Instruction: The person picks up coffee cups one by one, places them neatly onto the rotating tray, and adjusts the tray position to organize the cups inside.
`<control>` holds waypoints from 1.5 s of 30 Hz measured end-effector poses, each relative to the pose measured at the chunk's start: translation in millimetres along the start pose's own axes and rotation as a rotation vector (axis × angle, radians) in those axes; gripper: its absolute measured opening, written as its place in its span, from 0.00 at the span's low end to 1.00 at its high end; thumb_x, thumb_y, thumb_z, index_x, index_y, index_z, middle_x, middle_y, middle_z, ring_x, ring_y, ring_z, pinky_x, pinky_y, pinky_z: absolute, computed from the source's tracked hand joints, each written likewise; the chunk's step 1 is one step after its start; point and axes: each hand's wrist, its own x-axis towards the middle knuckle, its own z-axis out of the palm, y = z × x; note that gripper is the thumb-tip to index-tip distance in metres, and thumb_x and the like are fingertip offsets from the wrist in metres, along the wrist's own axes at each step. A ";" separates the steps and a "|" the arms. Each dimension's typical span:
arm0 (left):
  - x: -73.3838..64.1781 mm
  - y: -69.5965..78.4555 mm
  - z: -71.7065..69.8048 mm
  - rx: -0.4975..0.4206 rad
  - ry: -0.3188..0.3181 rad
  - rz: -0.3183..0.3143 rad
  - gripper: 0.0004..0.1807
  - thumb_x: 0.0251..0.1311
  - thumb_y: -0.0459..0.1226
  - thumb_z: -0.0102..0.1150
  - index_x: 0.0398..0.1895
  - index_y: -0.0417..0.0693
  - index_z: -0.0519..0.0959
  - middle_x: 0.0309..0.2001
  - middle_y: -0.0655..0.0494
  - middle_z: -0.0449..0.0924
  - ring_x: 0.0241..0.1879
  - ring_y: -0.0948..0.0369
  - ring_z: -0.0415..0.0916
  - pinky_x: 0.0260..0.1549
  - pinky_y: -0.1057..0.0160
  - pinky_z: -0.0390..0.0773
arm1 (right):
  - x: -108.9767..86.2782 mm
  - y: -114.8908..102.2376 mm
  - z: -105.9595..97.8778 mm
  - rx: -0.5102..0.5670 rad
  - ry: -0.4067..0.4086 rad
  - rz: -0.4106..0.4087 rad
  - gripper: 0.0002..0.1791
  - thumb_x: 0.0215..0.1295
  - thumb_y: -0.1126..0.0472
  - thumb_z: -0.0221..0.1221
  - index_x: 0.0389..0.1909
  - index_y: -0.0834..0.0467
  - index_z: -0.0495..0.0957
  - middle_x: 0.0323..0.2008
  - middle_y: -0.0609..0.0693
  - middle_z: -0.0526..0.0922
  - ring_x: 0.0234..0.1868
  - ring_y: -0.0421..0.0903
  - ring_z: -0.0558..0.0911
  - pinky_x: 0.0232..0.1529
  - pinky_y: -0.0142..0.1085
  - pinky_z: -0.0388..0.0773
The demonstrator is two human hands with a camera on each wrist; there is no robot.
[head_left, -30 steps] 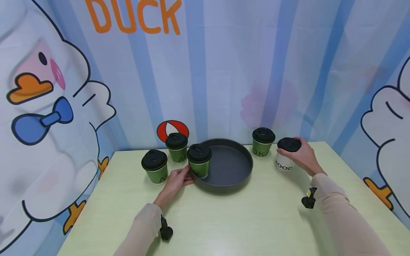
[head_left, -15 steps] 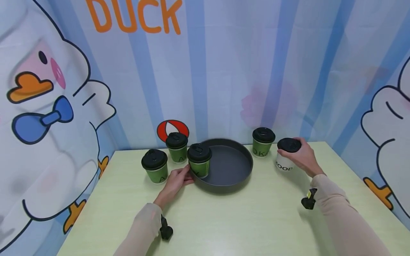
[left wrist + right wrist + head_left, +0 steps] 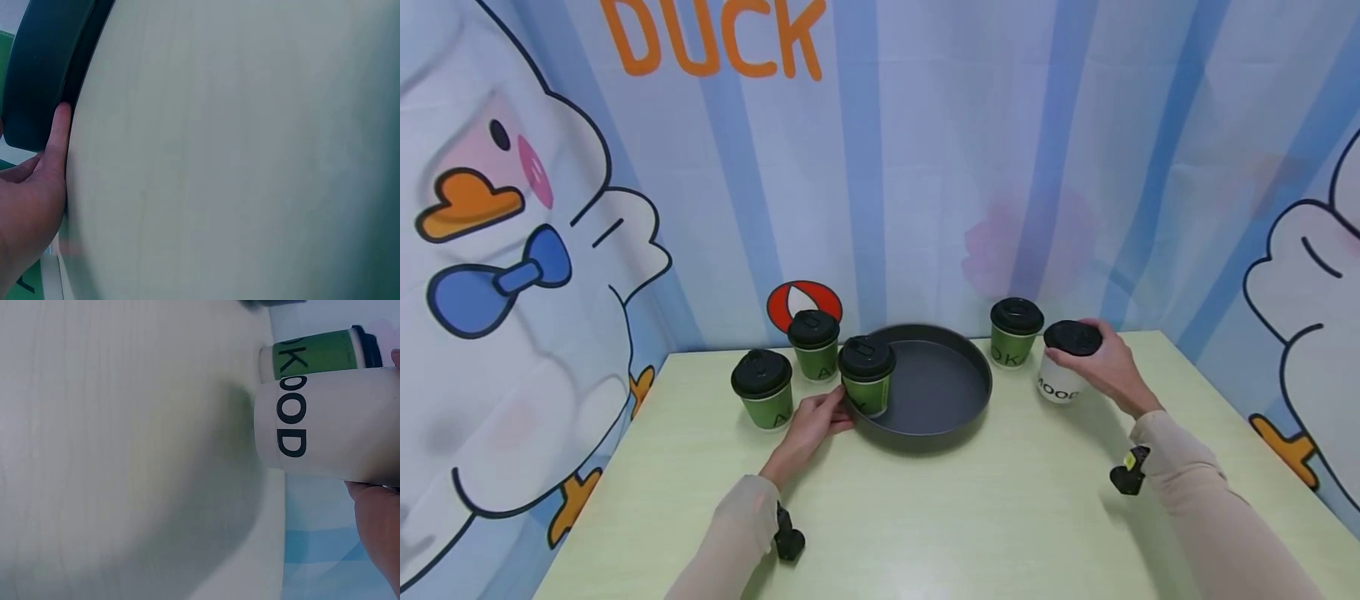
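Observation:
My left hand (image 3: 811, 427) holds the left edge of a round dark grey baking pan (image 3: 936, 387); in the left wrist view one finger (image 3: 59, 128) lies along the pan's underside. Inside the pan, against its left wall, stands a green paper coffee cup (image 3: 867, 396) with a black lid. My right hand (image 3: 1112, 371) grips a white paper coffee cup (image 3: 1058, 382) near its black lid (image 3: 1072, 337). Black letters on that cup (image 3: 331, 425) face the right wrist camera. Whether its base touches the table cannot be told.
Two green lidded cups, one nearer (image 3: 766, 408) and one farther (image 3: 816, 360), stand left of the pan. Another green cup (image 3: 1011, 346) stands between the pan and the white cup. A duck-print curtain (image 3: 917, 167) hangs behind the pale table (image 3: 955, 525).
My right hand has shifted the white cup slightly to the left, and the cup tilts a little more. The left hand, pan and green cups stay in place.

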 end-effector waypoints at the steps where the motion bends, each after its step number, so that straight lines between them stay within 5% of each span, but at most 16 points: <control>1: 0.0 0.3 -0.2 0.002 -0.002 0.000 0.28 0.81 0.45 0.48 0.62 0.22 0.73 0.42 0.41 0.84 0.38 0.59 0.84 0.49 0.58 0.86 | -0.4 -2.7 -0.5 0.005 0.000 -0.011 0.55 0.64 0.36 0.68 0.79 0.63 0.54 0.68 0.71 0.66 0.65 0.68 0.70 0.59 0.61 0.74; 13: 6.5 -2.8 -3.2 -0.018 -0.021 -0.021 0.30 0.82 0.45 0.47 0.63 0.20 0.71 0.42 0.41 0.84 0.40 0.58 0.84 0.51 0.55 0.85 | -3.2 -53.8 3.1 0.077 -0.056 -0.146 0.47 0.65 0.46 0.70 0.78 0.59 0.58 0.69 0.66 0.67 0.65 0.63 0.72 0.54 0.47 0.77; 24: 2.0 -0.1 -0.8 -0.021 -0.010 -0.010 0.30 0.81 0.45 0.49 0.64 0.21 0.71 0.41 0.42 0.84 0.38 0.60 0.84 0.48 0.58 0.86 | -7.5 -101.2 41.9 0.138 -0.128 -0.274 0.43 0.59 0.52 0.75 0.73 0.56 0.66 0.64 0.60 0.73 0.62 0.58 0.75 0.58 0.53 0.77; 45: 1.5 -1.3 -3.0 -0.005 -0.026 -0.001 0.29 0.82 0.45 0.47 0.64 0.21 0.71 0.42 0.41 0.83 0.39 0.59 0.84 0.52 0.54 0.85 | -22.8 -124.9 118.1 0.168 -0.277 -0.343 0.43 0.56 0.51 0.76 0.72 0.53 0.68 0.58 0.57 0.79 0.51 0.52 0.82 0.53 0.48 0.80</control>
